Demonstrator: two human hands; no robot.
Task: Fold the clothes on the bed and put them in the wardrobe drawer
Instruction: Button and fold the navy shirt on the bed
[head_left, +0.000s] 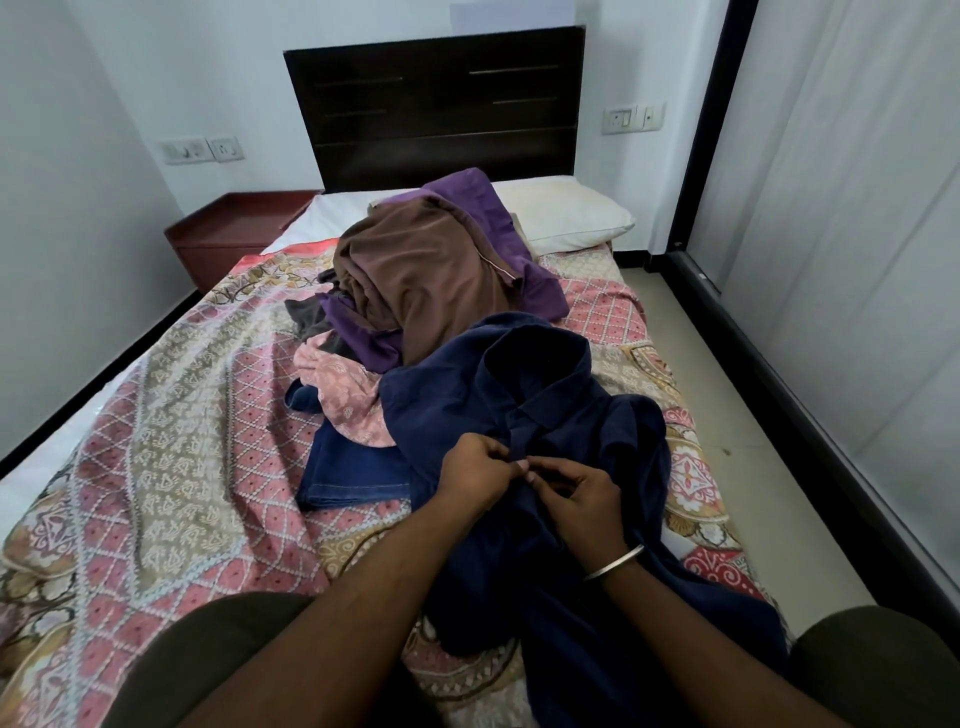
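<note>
The near end of the navy shirt (545, 395) runs off the bottom edge, and the forearms cover part of its front. It lies crumpled on the near right of the patterned bedspread (171, 415), collar toward the far end. The left hand (475, 470) and right hand (584, 493) meet on its button placket, fingertips pinching the cloth; whether a button sits between them is too small to tell. A thin metal bangle (613, 564) circles the right wrist. Farther off, a soft heap stacks a brown garment (415, 280) over purple cloth (540, 291), pink printed fabric (343, 389) and folded blue jeans (353, 467), mostly buried. A white pillow (566, 213) lies against the dark wooden headboard (436, 109).
</note>
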